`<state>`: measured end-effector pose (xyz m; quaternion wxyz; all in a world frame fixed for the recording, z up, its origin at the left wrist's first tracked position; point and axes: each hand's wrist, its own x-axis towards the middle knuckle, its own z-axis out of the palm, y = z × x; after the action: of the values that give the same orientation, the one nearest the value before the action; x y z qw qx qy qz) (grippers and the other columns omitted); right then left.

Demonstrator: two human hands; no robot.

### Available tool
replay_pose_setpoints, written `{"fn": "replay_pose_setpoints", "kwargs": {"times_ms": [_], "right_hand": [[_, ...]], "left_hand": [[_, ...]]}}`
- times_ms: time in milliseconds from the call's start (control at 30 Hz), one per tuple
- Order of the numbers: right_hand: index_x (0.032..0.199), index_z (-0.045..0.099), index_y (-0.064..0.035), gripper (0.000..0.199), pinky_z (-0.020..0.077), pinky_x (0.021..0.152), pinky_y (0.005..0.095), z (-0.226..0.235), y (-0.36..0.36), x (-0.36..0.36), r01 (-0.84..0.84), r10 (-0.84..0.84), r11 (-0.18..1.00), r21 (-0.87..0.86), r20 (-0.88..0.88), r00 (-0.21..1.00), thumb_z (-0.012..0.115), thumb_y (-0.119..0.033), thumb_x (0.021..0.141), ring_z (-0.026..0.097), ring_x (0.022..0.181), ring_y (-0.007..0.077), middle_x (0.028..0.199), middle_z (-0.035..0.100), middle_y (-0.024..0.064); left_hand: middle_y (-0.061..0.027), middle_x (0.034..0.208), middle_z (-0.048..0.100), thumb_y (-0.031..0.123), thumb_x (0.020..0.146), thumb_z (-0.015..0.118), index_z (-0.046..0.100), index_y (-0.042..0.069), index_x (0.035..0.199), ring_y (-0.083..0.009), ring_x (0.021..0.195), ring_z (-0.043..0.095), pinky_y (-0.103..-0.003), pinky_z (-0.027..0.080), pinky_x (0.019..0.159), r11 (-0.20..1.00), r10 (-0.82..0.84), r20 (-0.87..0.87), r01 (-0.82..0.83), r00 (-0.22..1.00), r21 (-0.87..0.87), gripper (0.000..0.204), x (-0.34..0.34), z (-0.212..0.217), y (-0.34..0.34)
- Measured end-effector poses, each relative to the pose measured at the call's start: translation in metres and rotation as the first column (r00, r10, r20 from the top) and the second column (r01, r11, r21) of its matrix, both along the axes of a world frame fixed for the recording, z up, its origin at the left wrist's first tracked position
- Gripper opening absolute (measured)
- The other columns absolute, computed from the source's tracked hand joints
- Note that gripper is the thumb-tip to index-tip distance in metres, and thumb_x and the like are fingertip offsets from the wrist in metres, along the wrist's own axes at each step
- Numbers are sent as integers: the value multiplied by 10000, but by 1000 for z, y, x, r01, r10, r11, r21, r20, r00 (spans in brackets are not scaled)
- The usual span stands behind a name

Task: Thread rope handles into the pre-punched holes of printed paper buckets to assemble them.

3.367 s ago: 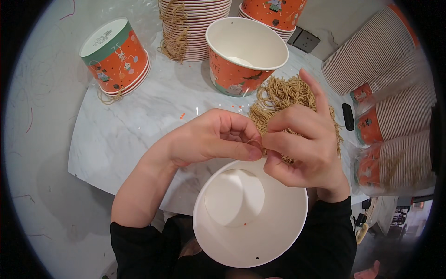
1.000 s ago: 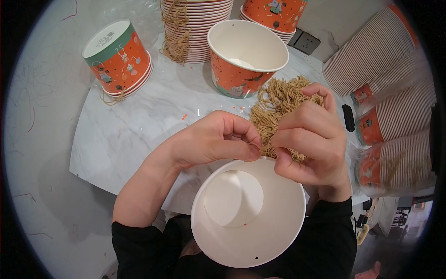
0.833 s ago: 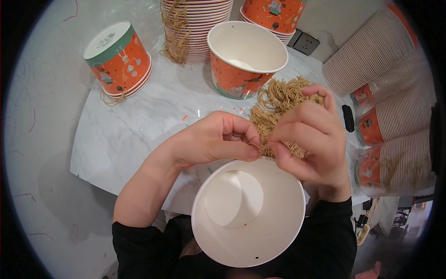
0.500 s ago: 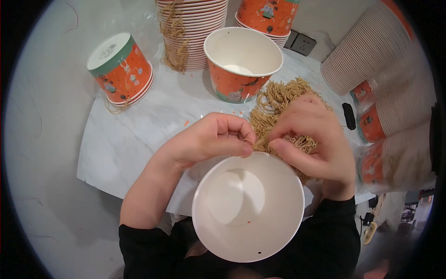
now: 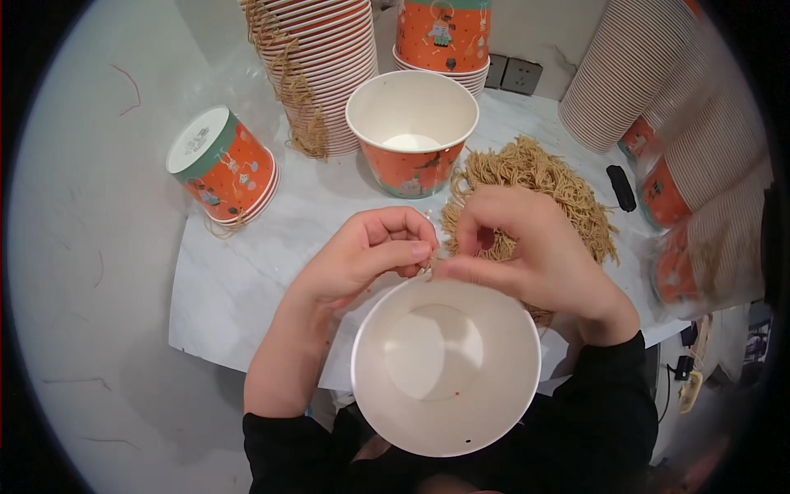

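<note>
A white-lined paper bucket (image 5: 502, 387) tilts toward me at the table's near edge, its wide mouth facing up. A small hole shows near its closest rim, and a tiny red speck lies inside. At the far rim, my left hand (image 5: 366, 251) is closed in a pinch on a tan cord (image 5: 434, 261), of which only a short bit shows. My right hand (image 5: 535, 255) meets it there, thumb and forefinger closed on the same cord; its fingertips are slightly blurred. Behind my right hand spreads a heap of tan cords (image 5: 568, 189).
Another orange paper bucket (image 5: 411, 169) stands upright beyond my hands. Tall nested stacks (image 5: 329, 74) rise at the back, cords draped down one. Upside-down buckets (image 5: 234, 169) sit at left. More wrapped stacks (image 5: 629, 74) and a black object (image 5: 621, 188) are at right.
My right hand has come down and left from the cord heap to my left hand's fingertips at the bucket rim. The whole view has shifted slightly.
</note>
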<state>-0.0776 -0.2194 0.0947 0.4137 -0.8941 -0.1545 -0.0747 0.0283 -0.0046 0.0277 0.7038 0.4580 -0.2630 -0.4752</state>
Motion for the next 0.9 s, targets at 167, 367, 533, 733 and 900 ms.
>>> {"fn": "replay_pose_setpoints", "kwargs": {"times_ms": [167, 367, 533, 733, 900], "right_hand": [[795, 709, -47, 287, 509, 661, 386, -17, 6, 6, -59, 68, 995, -75, 137, 988, 835, -305, 790, 650, 713, 272, 768, 666, 92], [815, 772, -33, 206, 510, 637, 369, -20, 11, 9, -124, 124, 990, 72, 8, 992, 821, -230, 783, 666, 685, 275, 782, 689, 117], [826, 774, -30, 163, 502, 610, 356, -21, 11, 9, -124, 125, 989, 77, -9, 992, 804, -185, 790, 655, 660, 249, 758, 677, 112], [831, 770, -37, 102, 491, 617, 341, -24, 10, 11, -192, 193, 968, 160, 10, 981, 782, -137, 815, 626, 652, 220, 752, 648, 89], [823, 754, -33, 94, 487, 637, 338, -23, 8, 12, -217, 215, 967, 135, 27, 976, 773, -124, 829, 628, 719, 218, 766, 641, 83]], "left_hand": [[-42, 968, 696, 81, 935, 687, 653, 10, 1060, -84, 860, 645, -230, 517, 783, 998, 56, 46, -55, 997, -23, 148, 1, 0, 1], [-67, 998, 710, 1, 888, 728, 655, -3, 1040, -101, 930, 678, -254, 552, 838, 991, 82, 138, -67, 987, -113, 168, -4, 10, 5], [-42, 946, 707, 30, 908, 745, 670, -15, 994, -83, 872, 667, -242, 551, 802, 985, 168, 248, -154, 954, -73, 122, -3, 4, 5], [-12, 926, 690, 75, 931, 737, 671, -16, 996, -54, 833, 631, -216, 522, 749, 979, 200, 331, -203, 922, -26, 130, 0, 7, 10], [15, 893, 637, 113, 933, 733, 663, 8, 947, -50, 803, 576, -214, 480, 710, 974, 205, 348, -227, 915, 23, 128, 0, 10, 11]]}}
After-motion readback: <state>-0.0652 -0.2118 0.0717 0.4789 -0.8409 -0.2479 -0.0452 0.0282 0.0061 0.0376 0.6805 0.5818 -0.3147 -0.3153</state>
